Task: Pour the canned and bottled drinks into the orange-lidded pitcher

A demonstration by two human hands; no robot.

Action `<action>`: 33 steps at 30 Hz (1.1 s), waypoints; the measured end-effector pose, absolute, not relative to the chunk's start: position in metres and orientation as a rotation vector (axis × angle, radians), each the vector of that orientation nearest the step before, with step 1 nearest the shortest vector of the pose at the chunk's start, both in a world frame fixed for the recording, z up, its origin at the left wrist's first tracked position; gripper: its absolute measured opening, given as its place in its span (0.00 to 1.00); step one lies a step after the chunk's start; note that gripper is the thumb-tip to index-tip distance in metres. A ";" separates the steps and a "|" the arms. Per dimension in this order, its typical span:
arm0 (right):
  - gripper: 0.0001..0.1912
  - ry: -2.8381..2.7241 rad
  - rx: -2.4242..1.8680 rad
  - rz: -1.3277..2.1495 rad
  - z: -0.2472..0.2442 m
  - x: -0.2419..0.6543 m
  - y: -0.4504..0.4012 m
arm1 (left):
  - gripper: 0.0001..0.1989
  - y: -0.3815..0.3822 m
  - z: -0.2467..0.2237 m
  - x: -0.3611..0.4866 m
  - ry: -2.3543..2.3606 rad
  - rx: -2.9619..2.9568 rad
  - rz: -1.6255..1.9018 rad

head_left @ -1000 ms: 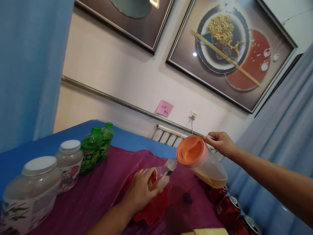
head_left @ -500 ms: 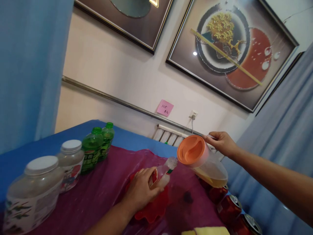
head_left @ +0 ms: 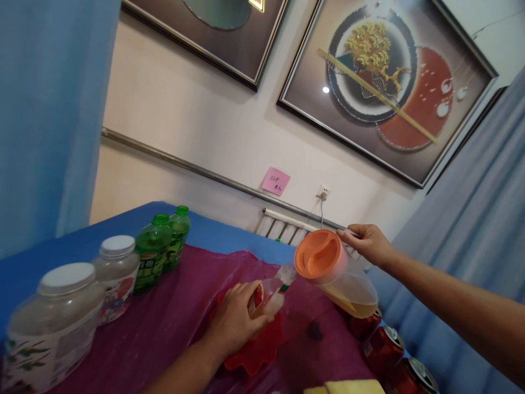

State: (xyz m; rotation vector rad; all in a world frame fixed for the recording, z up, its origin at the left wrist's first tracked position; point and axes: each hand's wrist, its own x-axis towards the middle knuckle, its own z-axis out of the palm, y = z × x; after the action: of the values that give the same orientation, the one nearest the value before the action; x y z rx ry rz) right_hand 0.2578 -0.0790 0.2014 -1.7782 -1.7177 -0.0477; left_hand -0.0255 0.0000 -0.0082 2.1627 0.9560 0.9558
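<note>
My left hand [head_left: 235,314] is wrapped around a clear bottle [head_left: 273,293] with a red label, tilted so its open mouth leans up and right. Beneath the bottle lies a red dish with a wavy rim [head_left: 250,353], partly covered by my hand and forearm. My right hand [head_left: 369,243] grips the handle of a translucent pitcher [head_left: 355,293] with an orange lid [head_left: 319,254]. The pitcher is tipped to the left, and its lid is close to the bottle's mouth. Yellowish liquid lies low in the pitcher; I cannot tell whether any is flowing out.
White-lidded jars [head_left: 68,323] and green bottles [head_left: 153,254] line the left. Red cans [head_left: 383,347] stand along the right edge, near a folded yellow cloth [head_left: 353,387]. A magenta plastic sheet [head_left: 164,323] covers part of the blue tabletop [head_left: 221,232]. A radiator [head_left: 283,224] is behind.
The pitcher in my right hand has dropped very slightly and shifted a little left toward the bottle. My left hand and the bottle have hardly moved.
</note>
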 end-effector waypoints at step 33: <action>0.32 -1.721 -1.790 -0.050 0.207 0.249 -0.077 | 0.32 0.002 -0.011 -0.027 0.956 2.142 0.966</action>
State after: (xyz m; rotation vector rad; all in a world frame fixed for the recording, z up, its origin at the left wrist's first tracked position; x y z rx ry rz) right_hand 0.2489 -0.0774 0.2069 -1.7900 -1.7205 -0.0502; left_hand -0.0268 0.0017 -0.0114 2.1425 0.9565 0.9664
